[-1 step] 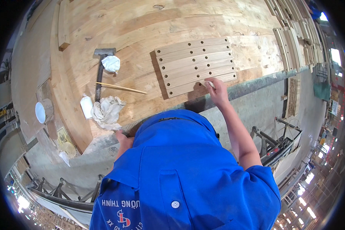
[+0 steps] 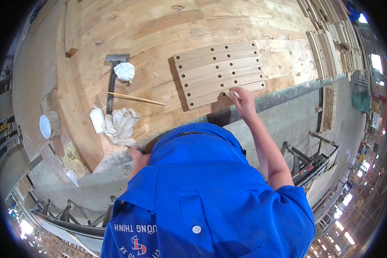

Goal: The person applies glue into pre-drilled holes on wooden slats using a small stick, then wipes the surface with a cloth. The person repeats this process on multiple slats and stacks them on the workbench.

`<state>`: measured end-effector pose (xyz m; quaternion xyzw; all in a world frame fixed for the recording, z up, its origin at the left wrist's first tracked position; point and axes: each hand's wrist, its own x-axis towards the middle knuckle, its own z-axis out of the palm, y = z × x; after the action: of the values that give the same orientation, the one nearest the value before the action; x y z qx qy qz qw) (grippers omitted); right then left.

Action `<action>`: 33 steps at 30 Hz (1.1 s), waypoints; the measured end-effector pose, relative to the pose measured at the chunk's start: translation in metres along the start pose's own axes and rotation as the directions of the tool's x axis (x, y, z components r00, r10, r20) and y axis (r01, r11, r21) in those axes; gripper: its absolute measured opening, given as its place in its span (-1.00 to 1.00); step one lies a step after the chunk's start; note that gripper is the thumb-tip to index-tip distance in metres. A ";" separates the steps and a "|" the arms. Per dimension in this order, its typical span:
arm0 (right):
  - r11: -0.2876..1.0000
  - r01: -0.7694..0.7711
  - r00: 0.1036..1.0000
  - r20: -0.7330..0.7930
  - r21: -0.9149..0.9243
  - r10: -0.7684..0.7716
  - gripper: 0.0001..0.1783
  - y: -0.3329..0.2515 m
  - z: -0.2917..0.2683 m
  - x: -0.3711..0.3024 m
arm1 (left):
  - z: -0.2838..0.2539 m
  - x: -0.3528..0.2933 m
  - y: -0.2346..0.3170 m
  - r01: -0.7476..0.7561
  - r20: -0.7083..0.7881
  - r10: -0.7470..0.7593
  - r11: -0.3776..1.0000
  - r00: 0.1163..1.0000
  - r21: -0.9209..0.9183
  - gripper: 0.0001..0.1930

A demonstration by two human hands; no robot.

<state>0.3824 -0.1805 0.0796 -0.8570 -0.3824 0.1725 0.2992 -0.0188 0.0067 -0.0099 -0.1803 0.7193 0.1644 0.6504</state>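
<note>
Forearm [image 2: 271,152] angled forward on the right, the right hand [image 2: 244,103] bends over the near edge of a row of drilled wooden slats [image 2: 202,71], fingers pinching a small pale object [image 2: 235,95]. The slats lie side by side on a wooden bench [image 2: 155,26], right of centre. The left hand [image 2: 139,160] is at the bench's near edge, beside a crumpled cloth [image 2: 121,124]. Left of the slats lie a hammer [image 2: 111,88], a white bundle [image 2: 124,72] against its head, a thin stick [image 2: 137,99] across its handle, and a white bottle [image 2: 97,120]. Wood strips [image 2: 327,47] crowd the far right. A blue shirt [image 2: 193,172] fills the near middle, partly hiding the left hand; its grip cannot be told. The pale object is mostly covered by fingers.
</note>
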 end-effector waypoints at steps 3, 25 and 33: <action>0.999 0.027 1.000 -0.006 -0.029 -0.027 -0.83 0.002 0.003 -0.001 | -0.003 0.014 0.000 -0.013 0.021 0.013 1.000 1.000 0.002 -0.32; 0.989 0.124 0.992 -0.028 -0.081 -0.126 -0.86 0.008 0.007 0.006 | 0.028 -0.031 -0.015 -0.199 0.001 0.199 0.979 0.980 0.051 -0.35; 0.983 0.154 0.982 -0.099 -0.095 -0.164 -0.84 0.009 0.010 0.005 | 0.027 -0.025 -0.012 -0.137 -0.075 0.138 0.990 0.988 0.016 -0.38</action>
<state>0.3857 -0.1779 0.0655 -0.8438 -0.4404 0.0855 0.2945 0.0123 0.0102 0.0127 -0.1329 0.7549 0.1982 0.6109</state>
